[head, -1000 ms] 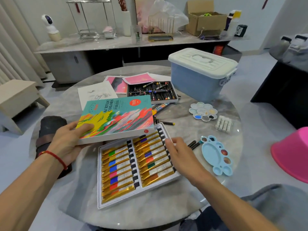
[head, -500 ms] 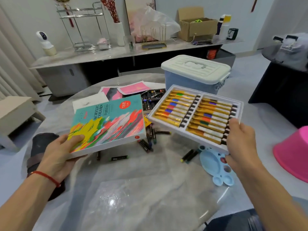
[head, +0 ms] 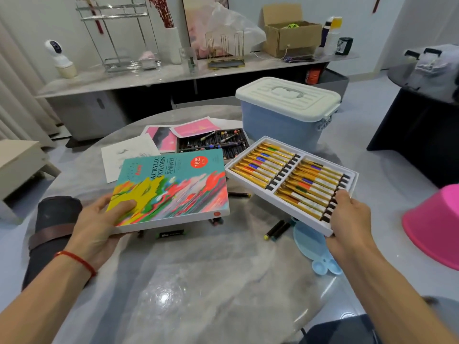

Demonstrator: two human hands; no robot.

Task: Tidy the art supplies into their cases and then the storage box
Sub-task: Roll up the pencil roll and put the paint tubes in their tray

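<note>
My left hand grips the near left corner of the colourful acrylic paint box sleeve, held above the round table. My right hand grips the near end of the white tray of gold paint tubes, lifted off the table and tilted, just right of the sleeve. The blue storage box with its white lid shut stands at the back right. An open black case of oil pastels lies behind the sleeve. Loose pastel sticks lie on the table under the tray.
A rolled black brush pouch lies at the left table edge. A light blue palette sits under my right wrist. Paper sheets and pink prints lie at the back. A pink basin stands off the table to the right.
My right hand lifted the tube tray off the table a second ago and now holds it slightly lower and closer to the sleeve. The sleeve in my left hand stays about where it was.
</note>
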